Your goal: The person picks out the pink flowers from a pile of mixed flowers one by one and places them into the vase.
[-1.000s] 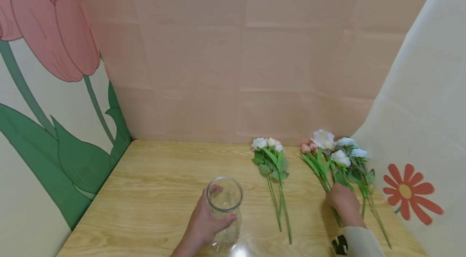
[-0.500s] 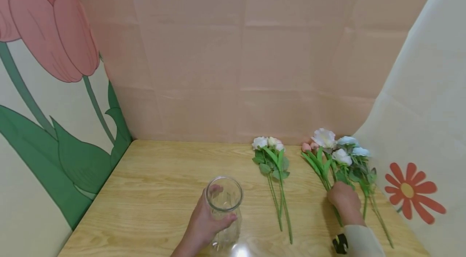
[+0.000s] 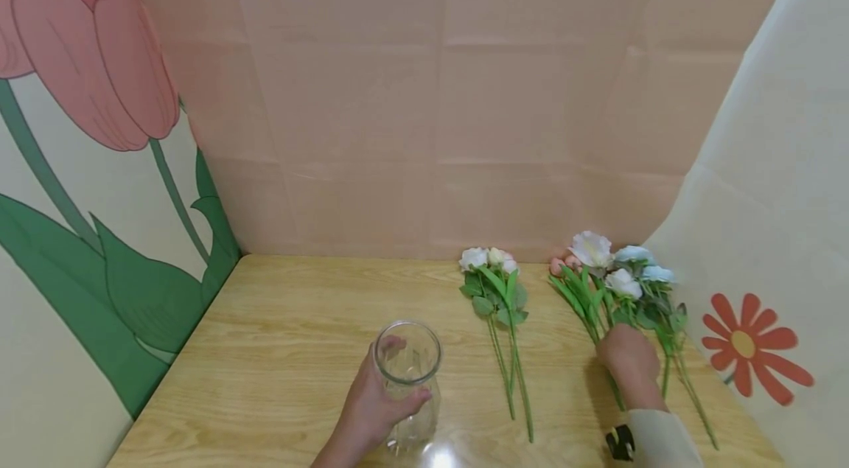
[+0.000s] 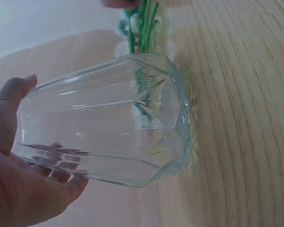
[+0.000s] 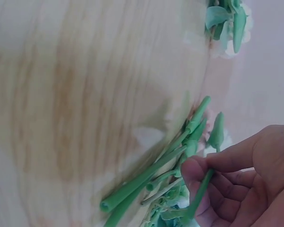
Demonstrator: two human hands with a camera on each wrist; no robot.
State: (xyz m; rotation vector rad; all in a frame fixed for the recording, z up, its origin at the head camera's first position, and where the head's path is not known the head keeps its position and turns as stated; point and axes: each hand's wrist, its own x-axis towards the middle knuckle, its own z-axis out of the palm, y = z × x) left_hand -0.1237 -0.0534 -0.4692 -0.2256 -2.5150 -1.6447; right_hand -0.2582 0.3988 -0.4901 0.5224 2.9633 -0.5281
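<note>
My left hand grips a clear glass vase, fingers and thumb round its upper part; the vase stands upright on the wooden table, its faceted base at the tabletop. At the right, my right hand is low over a bunch of artificial flowers. Its thumb and finger pinch one green stem in the right wrist view. Beyond this hand lie pink tulips, a large white bloom, a white rose and light blue flowers. Other cut stems lie beside the pinched one.
Between the vase and the right bunch lies a smaller group of white and pale pink flowers, stems toward me. A pink backdrop rises behind the table, with a tulip-printed sheet at left and a white sheet at right.
My right hand has shifted very slightly away from me over the stems. The left hand and the vase have stayed in place.
</note>
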